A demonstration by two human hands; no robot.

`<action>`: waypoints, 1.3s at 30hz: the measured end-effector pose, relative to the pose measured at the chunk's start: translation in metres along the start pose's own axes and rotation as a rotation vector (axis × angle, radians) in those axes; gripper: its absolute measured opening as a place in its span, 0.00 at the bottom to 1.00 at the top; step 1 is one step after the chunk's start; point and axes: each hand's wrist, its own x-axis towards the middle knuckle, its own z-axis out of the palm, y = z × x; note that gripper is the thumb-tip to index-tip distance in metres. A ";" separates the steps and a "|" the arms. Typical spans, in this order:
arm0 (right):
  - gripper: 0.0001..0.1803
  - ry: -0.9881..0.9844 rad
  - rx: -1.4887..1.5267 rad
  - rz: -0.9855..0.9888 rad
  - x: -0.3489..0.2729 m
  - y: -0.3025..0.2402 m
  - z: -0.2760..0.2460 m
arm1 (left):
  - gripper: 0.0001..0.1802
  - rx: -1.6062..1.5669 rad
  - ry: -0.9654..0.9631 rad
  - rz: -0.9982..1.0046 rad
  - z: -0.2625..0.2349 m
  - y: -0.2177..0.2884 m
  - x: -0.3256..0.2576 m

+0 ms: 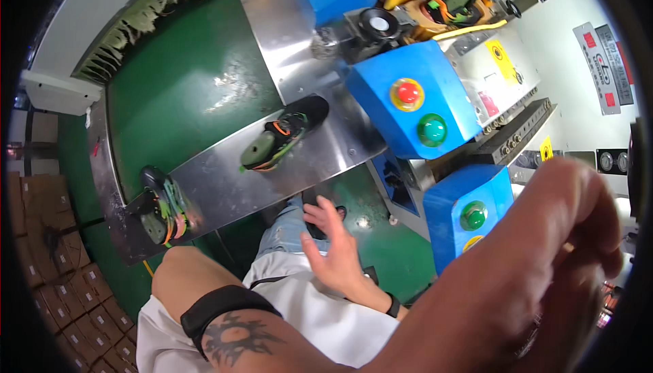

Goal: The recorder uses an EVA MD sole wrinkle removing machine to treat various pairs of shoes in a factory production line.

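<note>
My right hand (331,250) hovers above my lap, fingers spread and nothing in them; a black band circles its wrist. My left arm, tattooed and wearing a black band near the elbow, crosses to the right. My left hand (561,216) is large and blurred close to the camera, its fingers curled; what they hold, if anything, is hidden. Beyond my right hand, a black and olive shoe (286,131) with orange and green trim lies on a metal ledge (224,193). A similar shoe (162,208) lies at the ledge's left end. Neither hand touches a shoe.
A blue control box (411,101) with red and green buttons stands right of the shoes. Another blue box (466,216) is partly behind my left hand. A shoe (452,9) sits in a yellow-edged machine fixture. Green surface (190,87) extends behind the ledge; cartons (51,237) are stacked left.
</note>
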 end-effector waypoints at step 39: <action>0.10 0.434 0.218 -0.056 -0.039 -0.097 0.092 | 0.41 0.252 0.786 0.326 -0.220 0.265 -0.344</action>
